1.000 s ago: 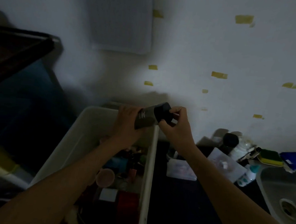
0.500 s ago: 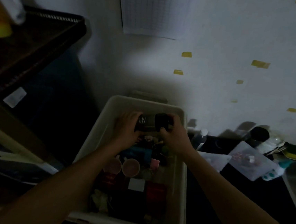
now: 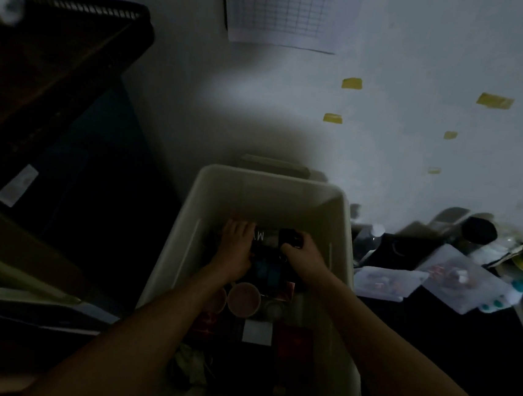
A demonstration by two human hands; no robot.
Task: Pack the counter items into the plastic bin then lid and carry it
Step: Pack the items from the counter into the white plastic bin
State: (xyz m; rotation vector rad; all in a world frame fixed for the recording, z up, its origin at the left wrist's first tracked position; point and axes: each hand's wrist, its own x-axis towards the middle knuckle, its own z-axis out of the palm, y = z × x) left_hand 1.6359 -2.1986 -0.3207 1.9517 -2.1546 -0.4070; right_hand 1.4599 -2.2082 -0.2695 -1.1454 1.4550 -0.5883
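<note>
Gripping a dark bottle (image 3: pixel 268 237) sideways, low at the far end of the plastic bin (image 3: pixel 256 186): left hand (image 3: pixel 236 245) curled over its body, right hand (image 3: pixel 304 260) round the cap (image 3: pixel 289 237). Hemmed in nearside by pink cups (image 3: pixel 244 300) and red boxes (image 3: pixel 296 341).

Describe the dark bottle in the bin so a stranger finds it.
Look into the beige plastic bin by the wall. At its far end, the left hand and right hand hold a dark bottle sideways. Only it bears white letters and a black cap.
</note>
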